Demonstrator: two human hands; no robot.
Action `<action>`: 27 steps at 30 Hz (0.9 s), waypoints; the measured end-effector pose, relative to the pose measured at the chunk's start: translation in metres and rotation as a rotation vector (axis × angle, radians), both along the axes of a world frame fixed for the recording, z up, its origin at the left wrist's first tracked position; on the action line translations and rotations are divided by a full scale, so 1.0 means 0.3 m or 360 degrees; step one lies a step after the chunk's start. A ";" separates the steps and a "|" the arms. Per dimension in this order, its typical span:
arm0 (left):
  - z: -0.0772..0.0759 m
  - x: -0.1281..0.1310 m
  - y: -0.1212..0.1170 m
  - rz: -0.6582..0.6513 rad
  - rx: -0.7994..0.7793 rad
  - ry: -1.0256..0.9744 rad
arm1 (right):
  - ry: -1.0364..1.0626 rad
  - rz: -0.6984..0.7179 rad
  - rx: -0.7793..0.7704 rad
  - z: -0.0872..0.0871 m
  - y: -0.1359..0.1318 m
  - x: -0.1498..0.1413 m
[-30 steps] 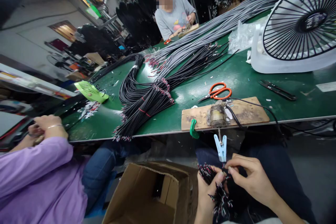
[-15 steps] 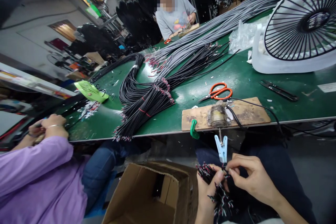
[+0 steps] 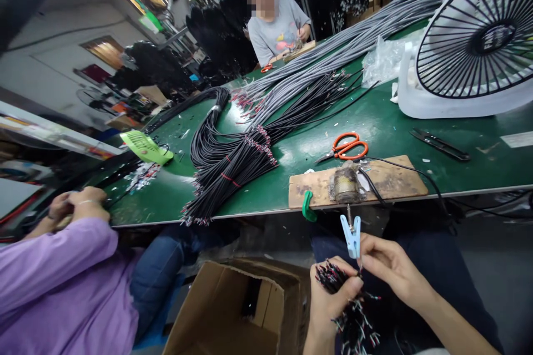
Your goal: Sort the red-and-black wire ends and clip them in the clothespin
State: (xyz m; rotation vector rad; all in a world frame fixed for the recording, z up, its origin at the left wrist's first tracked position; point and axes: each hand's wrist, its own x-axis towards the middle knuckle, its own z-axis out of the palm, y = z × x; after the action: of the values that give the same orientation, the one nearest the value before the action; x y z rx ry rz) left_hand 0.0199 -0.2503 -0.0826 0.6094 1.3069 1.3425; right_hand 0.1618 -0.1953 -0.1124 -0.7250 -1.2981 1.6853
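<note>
Wrapped round a bundle of black cables (image 3: 331,277) with red and white wire ends is my left hand (image 3: 328,302). More stripped ends hang below its thumb. My right hand (image 3: 395,272) is closed, thumb and finger pinching a thin wire end at the lower tip of the blue clothespin (image 3: 352,237). The clothespin sits on the shaft of a small motor (image 3: 346,186), which is fixed to a wooden board (image 3: 400,175) at the table edge. Whether the wire touches the clothespin's jaws, I cannot tell.
On the green table (image 3: 300,144) lie orange-handled scissors (image 3: 350,147), black snips (image 3: 440,144), bundled black cables (image 3: 233,172) and grey cables (image 3: 316,66). A white fan (image 3: 458,108) stands right. Below is an open cardboard box (image 3: 225,310). A co-worker in purple (image 3: 70,288) sits left; another person (image 3: 278,28) sits opposite.
My right hand has moved slightly up, its fingertips now at the clothespin's lower tip. My left hand still grips the cable bundle, its thumb shifted a little right.
</note>
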 end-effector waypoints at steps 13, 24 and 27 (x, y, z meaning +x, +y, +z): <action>-0.006 -0.063 0.047 -0.0083 0.0432 0.0393 | 0.0495 0.0040 -0.0601 0.063 0.111 -0.109; -0.034 -0.051 0.048 -0.0071 0.0298 0.0320 | 0.0561 0.0115 -0.0751 0.058 0.109 -0.100; -0.036 -0.058 0.044 -0.0069 0.0306 0.0347 | 0.0513 0.0094 -0.0749 0.010 0.105 -0.085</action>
State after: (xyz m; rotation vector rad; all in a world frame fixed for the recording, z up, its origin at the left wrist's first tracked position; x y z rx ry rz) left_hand 0.0024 -0.2371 -0.0934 0.9334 1.3372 1.4057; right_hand 0.1364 -0.1639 -0.1095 -0.6464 -0.7107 2.0858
